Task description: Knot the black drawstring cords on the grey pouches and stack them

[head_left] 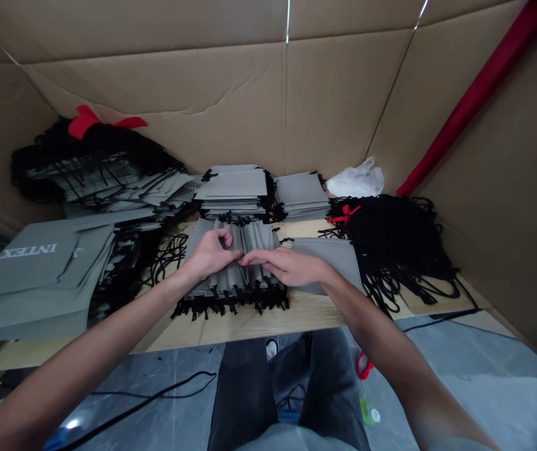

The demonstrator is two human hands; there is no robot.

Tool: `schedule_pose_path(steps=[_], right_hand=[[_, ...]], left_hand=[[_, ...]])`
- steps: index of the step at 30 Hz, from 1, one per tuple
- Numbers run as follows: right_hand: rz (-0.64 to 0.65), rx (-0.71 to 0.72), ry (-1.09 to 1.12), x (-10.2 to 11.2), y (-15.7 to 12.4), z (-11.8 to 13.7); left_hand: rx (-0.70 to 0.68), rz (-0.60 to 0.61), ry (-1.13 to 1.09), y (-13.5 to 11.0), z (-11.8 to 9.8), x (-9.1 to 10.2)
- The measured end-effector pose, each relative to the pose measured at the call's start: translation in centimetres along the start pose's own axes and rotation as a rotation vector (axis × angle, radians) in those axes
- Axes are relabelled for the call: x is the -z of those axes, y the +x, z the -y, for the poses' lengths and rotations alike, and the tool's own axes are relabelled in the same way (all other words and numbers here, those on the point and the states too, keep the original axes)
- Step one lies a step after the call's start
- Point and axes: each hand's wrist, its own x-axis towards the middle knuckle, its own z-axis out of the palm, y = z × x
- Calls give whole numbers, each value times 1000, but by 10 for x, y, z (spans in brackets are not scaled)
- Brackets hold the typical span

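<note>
My left hand [212, 253] is over a packed row of flat grey bags [224, 283] with black cord ends, on the table in front of me. Its fingers are curled, the thumb points right, and whatever lies within them is hidden. Fingers stretched and close together, my right hand [294, 265] reaches in from the right, its fingertips meeting the left thumb above the bags' upper edges. Under and beside the right wrist lies a flat grey bag [331, 252].
Behind the row are two stacks of grey bags [234, 182] [300, 190]. Printed grey bags [42, 250] overhang the table's left side. A heap of black cords [397, 235] lies right, near a white plastic bag [356, 180]. Cardboard walls [221, 106] enclose the wooden table [249, 324].
</note>
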Motion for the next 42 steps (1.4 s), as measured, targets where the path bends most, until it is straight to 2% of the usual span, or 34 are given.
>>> schedule_pose_path(steps=[3,7,9,13,20,28,33,35,40,42], right_hand=[[-90,-4,3,2,0,0],[-329,-71,-76,4,1,-3],[-371,-87,-124,6,1,-6],[-302,-61,-179,6,1,-9],[-176,-17,-184,-3,3,-7],[-130,-9,-253,-10,0,5],[-99,41,-224,-8,0,12],[-129,44,-195,-5,0,13],[-400,-83,-191,3,2,4],[-437,-128,-207,4,2,-3]], left_hand=[[-21,5,-12,-1,0,0],[-32,10,-67,-1,0,-2],[-33,26,-104,-1,1,-3],[-14,69,-170,-2,2,-2],[-21,68,-218,-4,5,0],[-76,-93,-182,-5,1,2],[-97,-133,-170,-6,2,2],[-104,-138,-163,-6,5,2],[-157,-134,-142,-7,7,6],[-167,-90,-117,-7,5,7]])
